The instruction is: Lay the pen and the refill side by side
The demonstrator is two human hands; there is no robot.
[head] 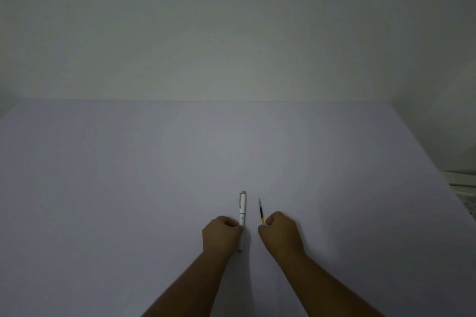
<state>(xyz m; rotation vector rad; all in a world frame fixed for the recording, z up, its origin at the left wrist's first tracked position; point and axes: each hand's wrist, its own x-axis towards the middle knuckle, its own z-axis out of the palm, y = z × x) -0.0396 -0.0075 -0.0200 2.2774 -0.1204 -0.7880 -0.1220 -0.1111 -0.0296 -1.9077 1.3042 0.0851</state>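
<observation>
pen barrel: white pen body point(242, 210) with a clip at its far end, lying along the table and pointing away from the person, near the middle of the near edge; its near tip shows just below the hand.
left hand: left hand point(221, 237) has its fingers curled round the lower half of the barrel, thumb side against it, knuckles up.
refill: thin ink refill point(261, 211), dark with a yellow band near its lower end, tip pointing to the far edge, just beside the barrel but apart from it.
right hand: right hand point(280, 233) pinches the refill's lower end between curled fingers and thumb; only the end is held, the rest sticks out free.
table: pale lilac table point(128, 175) running up to a plain wall point(231, 33); some white stuff shows past the right edge, too unclear to name.
risk, slip: the refill is held by its very end, so i judge it could pivot or drop if the pinch loosens.
risk, bend: it looks slender; pushing it at a slant against the barrel could bow it or smear ink.
risk, roll: the barrel is round and would likely roll toward the near edge if let go.
risk, light: the scene is dim, so lining up small parts may go amiss.
</observation>
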